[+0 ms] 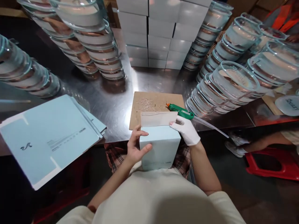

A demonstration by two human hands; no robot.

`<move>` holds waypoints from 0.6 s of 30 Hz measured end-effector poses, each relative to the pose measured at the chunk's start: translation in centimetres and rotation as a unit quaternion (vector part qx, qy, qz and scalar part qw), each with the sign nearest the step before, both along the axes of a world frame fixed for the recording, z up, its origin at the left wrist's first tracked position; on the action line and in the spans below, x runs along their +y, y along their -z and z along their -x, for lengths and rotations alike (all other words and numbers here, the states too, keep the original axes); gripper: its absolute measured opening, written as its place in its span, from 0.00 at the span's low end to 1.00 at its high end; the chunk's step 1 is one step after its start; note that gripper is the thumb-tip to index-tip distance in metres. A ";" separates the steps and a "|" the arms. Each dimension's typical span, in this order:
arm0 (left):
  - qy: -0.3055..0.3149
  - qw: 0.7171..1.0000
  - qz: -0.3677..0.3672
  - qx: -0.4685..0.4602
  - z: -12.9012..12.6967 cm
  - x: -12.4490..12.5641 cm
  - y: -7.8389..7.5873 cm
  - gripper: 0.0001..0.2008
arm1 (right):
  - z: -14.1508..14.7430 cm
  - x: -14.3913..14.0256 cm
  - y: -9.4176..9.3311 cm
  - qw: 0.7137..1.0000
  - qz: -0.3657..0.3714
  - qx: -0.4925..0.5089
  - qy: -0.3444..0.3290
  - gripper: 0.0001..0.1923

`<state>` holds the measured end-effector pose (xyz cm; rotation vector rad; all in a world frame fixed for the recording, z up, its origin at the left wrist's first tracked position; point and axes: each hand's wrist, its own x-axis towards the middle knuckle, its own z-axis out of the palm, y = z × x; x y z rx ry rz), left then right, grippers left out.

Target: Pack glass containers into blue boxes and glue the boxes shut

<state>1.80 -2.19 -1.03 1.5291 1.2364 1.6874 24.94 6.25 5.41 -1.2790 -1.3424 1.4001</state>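
We work at a steel table [112,102] crowded with stacked glass bowls [224,84] at two o'clock and white cartons [161,34] at twelve. Our left hand [135,146] clasps the pale blue box [158,149] at its side, fingers wrapped on it; our gloved right hand [187,130] pinches its raised flap [158,119], a green glue gun [181,110] just beyond. We should steady the box and press the flap squarely. We cannot see what the box holds.
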 end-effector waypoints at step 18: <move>0.073 0.994 0.040 -0.065 1.1 0.9 0.8 0.25 | -1.6 -0.7 -2.1 0.879 -0.328 -0.124 -0.323 0.17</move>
